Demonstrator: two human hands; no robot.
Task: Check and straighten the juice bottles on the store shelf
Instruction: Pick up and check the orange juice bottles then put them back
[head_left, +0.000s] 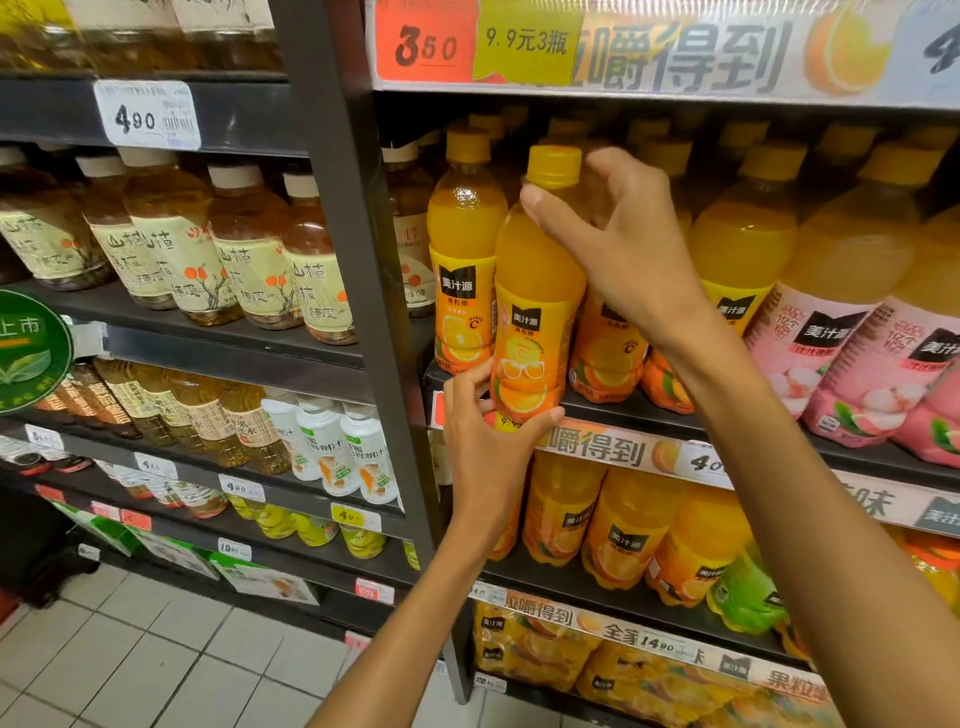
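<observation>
From the head camera, the orange juice bottle is at the shelf's front edge, apparently lifted slightly. The right hand grasps its neck; the left hand cups its base. Another orange bottle crowds just left, pink bottles stand further right.

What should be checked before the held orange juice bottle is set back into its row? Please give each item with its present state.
1. Right hand grips the orange juice bottle at the neck: ok.
2. Left hand holds the bottle's base: ok.
3. Yellow cap on: ok.
4. Label faces outward: ok.
5. Bottle upright: not ok, slightly tilted.
6. Base seated on the shelf edge: cannot tell, hidden by the hand.
</observation>
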